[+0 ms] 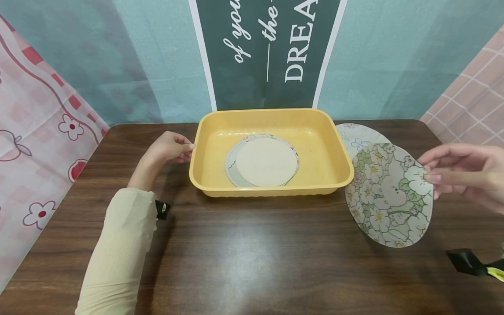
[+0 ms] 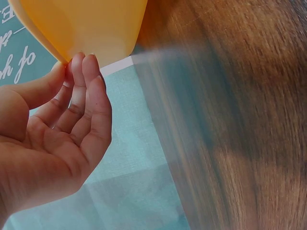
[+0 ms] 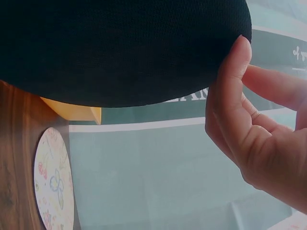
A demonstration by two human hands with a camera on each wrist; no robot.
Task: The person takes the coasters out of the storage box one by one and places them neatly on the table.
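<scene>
Dark wood-grain tabletop (image 1: 252, 262), backed by a teal wall and a dark green banner (image 1: 267, 48) with white lettering at the upper centre of the frame; pink flower-print cloth (image 1: 35, 144) hung at the left edge.

Item: yellow plastic tray (image 1: 271, 120), rectangular, stood at the centre of the head view. Two round mats (image 1: 265, 162) lay stacked inside it, plain side up, the upper one shifted slightly right of the lower.

Item: left hand (image 1: 169, 146), cream sleeve, at the tray's left rim. The left wrist view showed its fingertips (image 2: 84, 64) touching the yellow wall, fingers nearly straight and closed round nothing.

Item: right hand (image 1: 464, 173), at the right edge of the frame, pinched the floral round mat (image 1: 390, 197) by its right edge. This mat was lifted and tilted, just right of the tray; its black underside filled the upper part of the right wrist view.

Item: another patterned mat (image 1: 360, 138) lay flat on the tabletop behind it, beside the tray's right rim.
</scene>
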